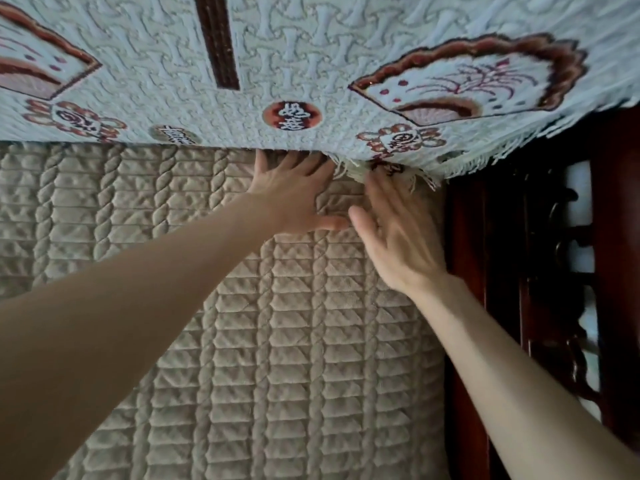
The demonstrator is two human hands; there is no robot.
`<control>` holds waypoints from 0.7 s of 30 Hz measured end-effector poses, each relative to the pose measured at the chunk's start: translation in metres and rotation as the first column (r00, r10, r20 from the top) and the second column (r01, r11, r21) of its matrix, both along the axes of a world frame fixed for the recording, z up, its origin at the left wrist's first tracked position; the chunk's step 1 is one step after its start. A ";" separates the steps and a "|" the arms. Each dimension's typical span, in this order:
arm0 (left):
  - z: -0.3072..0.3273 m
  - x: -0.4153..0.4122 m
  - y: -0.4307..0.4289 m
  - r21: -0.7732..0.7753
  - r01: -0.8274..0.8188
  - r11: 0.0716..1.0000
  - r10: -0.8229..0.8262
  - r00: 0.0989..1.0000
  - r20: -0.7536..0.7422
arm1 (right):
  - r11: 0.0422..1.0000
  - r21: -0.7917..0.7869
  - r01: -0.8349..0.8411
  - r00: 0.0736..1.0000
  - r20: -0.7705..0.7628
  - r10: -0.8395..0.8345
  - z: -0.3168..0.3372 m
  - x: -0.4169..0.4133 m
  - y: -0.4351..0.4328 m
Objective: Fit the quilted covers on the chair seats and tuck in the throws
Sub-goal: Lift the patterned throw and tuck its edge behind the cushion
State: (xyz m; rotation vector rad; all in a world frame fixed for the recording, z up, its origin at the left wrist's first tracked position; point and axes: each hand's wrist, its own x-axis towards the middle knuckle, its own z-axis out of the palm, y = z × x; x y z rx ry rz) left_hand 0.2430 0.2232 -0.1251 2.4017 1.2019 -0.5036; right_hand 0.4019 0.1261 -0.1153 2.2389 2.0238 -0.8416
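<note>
- The quilted cover (304, 341) lies flat over the seat and fills the near and middle of the view. Its stitched rows run straight to the far edge, so here I judge it fitted.
- The throw (311, 46) hangs down the chair back on the far side, and its lower edge meets the cover along the crease. Toward the right, a bunch of fringe (348, 171) sits loose on top of the cover.
- The left hand (294, 199) lies flat on the cover with straight fingers, the tips hidden under the throw's edge. Its grip is open and holds nothing.
- The right hand (398, 237), just beside it, presses straight fingers at the bunched fringe. Its grip is open too, and I can see nothing pinched.
- The step in hand looks like the tuck at the far right corner, near the dark carved wooden frame (540, 271).
- To do it well, push flat fingertips down into the crease rather than along the cover, so the quilting does not ride back. Feed the fringe in first, then work rightward to the corner, with the left palm weighting the cover.
- The risks are fringe strands springing out, or the throw dragging askew.
</note>
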 end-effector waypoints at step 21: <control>-0.006 0.033 0.005 -0.026 -0.128 0.991 0.127 0.991 -0.040 | 0.986 -0.138 0.093 0.996 -0.006 -0.094 -0.014 0.040 0.029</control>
